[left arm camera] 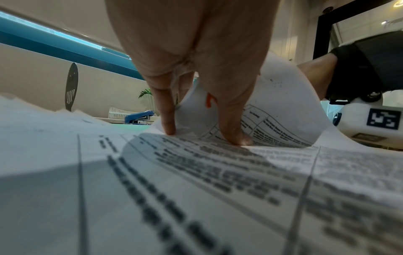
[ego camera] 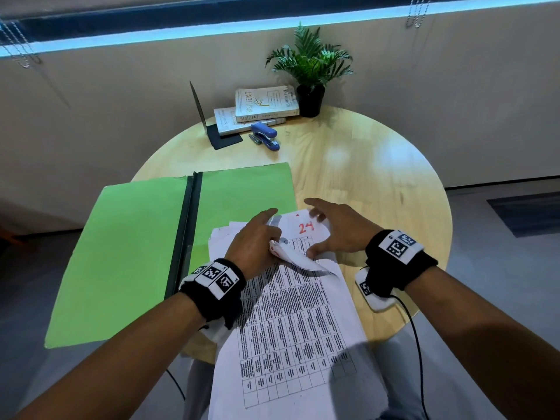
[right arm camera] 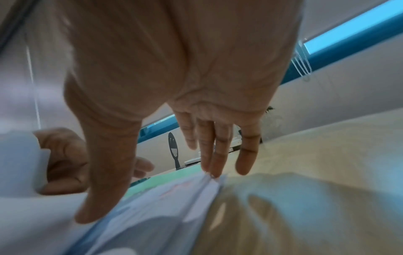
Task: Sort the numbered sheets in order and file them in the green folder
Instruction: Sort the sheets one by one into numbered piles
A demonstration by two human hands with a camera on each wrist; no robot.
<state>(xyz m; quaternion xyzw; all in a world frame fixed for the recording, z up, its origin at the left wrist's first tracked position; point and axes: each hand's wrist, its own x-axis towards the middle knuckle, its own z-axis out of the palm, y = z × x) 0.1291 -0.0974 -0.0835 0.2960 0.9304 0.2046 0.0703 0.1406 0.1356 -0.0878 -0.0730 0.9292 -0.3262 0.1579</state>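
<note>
The green folder (ego camera: 127,253) lies open on the left of the round table, its dark spine up the middle. A stack of printed sheets (ego camera: 297,322) lies partly on its right flap and hangs over the table's near edge. My left hand (ego camera: 257,237) grips the top sheet (left arm camera: 283,103), curled back towards me; a red mark shows on it. Beneath it is a sheet marked 24 (ego camera: 306,227) in red. My right hand (ego camera: 333,228) is spread flat over that sheet. Its fingertips (right arm camera: 213,172) touch the stack's far right corner, and its thumb rests on the page.
At the back of the wooden table (ego camera: 378,177) stand a blue stapler (ego camera: 265,135), two stacked books (ego camera: 263,104), a black bookend (ego camera: 212,128) and a potted plant (ego camera: 310,71). A white wrist device (ego camera: 375,295) with a cable hangs below my right wrist.
</note>
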